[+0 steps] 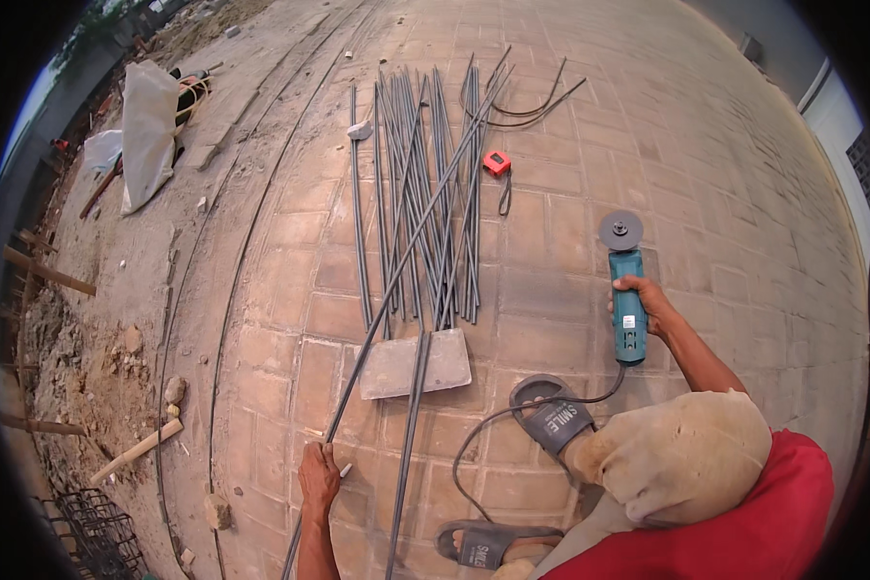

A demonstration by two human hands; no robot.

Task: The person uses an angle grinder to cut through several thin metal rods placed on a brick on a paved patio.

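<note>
My left hand [319, 476] is closed around a long steel rod [352, 385] that slants up across the other rods. A small white stick [346, 471] shows beside its fingers; whether they hold it I cannot tell. In my right hand [648, 304] is a teal angle grinder [628, 329], its grey disc [620, 230] pointing away from me and apart from the rods. A loose pile of steel rods [420, 193] lies ahead on the paving. Beside the held rod, a couple of rods [408, 445] rest over a concrete block [447, 360] and run toward me.
The grinder's cord [478, 425] loops past my sandals [555, 416]. A red tape measure [497, 162] lies right of the pile, below bent rods [551, 101]. A stone [360, 130] sits on the pile's left. Leftward are long rods, a wood strip [137, 451] and a white sack [149, 135].
</note>
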